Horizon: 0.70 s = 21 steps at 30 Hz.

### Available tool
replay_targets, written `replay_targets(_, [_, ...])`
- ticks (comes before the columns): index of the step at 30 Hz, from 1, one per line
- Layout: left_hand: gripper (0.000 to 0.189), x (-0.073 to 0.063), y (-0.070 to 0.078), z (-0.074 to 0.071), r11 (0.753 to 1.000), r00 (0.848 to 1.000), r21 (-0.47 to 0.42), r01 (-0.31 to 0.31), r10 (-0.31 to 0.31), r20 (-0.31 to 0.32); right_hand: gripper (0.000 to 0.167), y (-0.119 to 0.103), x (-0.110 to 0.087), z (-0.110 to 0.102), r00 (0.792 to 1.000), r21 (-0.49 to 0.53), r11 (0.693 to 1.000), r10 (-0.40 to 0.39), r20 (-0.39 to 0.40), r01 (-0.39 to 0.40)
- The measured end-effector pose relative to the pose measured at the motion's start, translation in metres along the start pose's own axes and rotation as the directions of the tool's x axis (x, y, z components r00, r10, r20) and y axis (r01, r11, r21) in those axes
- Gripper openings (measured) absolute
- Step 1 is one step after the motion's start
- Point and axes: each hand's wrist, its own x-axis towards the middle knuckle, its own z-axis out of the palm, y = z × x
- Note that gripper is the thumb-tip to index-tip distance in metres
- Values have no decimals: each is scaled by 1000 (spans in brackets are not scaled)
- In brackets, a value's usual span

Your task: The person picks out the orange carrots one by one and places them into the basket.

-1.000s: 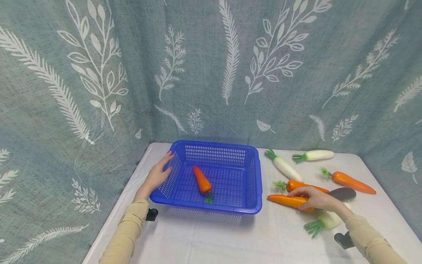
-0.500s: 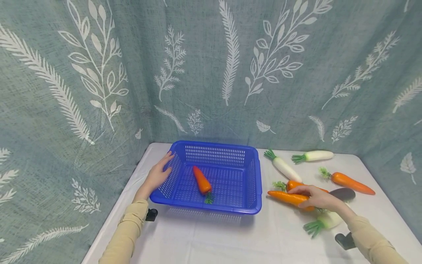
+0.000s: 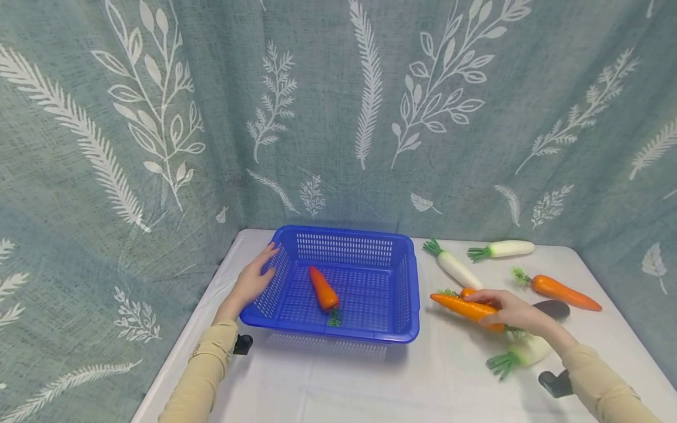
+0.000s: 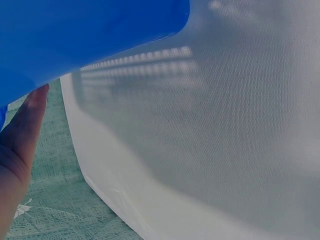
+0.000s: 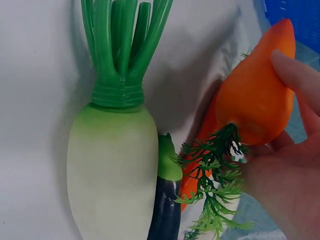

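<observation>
My right hand (image 3: pixel 510 311) grips an orange carrot (image 3: pixel 460 306) between thumb and fingers. In the right wrist view, the held carrot (image 5: pixel 257 95) is seen from its leafy end, raised above another carrot (image 5: pixel 200 145). A thick white radish (image 5: pixel 112 170) with green stalks and a dark eggplant (image 5: pixel 166 205) lie beside it. On the left, a blue plastic basket (image 3: pixel 346 336) contains one orange-red carrot (image 3: pixel 324 289). My left hand (image 3: pixel 252 283) rests at the basket's left rim with fingers fairly straight. In the left wrist view, a straight finger (image 4: pixel 32 115) touches the basket's blue side (image 4: pixel 100 35).
Two slim white radishes (image 3: pixel 459 269) (image 3: pixel 512 249) lie toward the back right of the white table (image 3: pixel 370 388). Another carrot (image 3: pixel 565 292) is near the right edge. A patterned green curtain (image 3: pixel 328 147) stands behind and beside the table.
My right hand has lifted the carrot slightly, and it now covers more of the carrot behind it. The left hand and the basket have stayed in place.
</observation>
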Motion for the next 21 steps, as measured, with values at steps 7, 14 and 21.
replay_targets(7, [48,0,-1,0,1000,1000,7,-5,5,-2,53,0,0,1,1000,31,999,15,-20,-15])
replay_targets(14, [48,0,-2,0,1000,1000,13,-5,5,0,58,-1,0,1,995,63,994,88,-38,-86])
replay_targets(21, [48,0,-2,0,1000,1000,16,-5,5,0,61,-13,0,2,974,86,978,198,-113,-189])
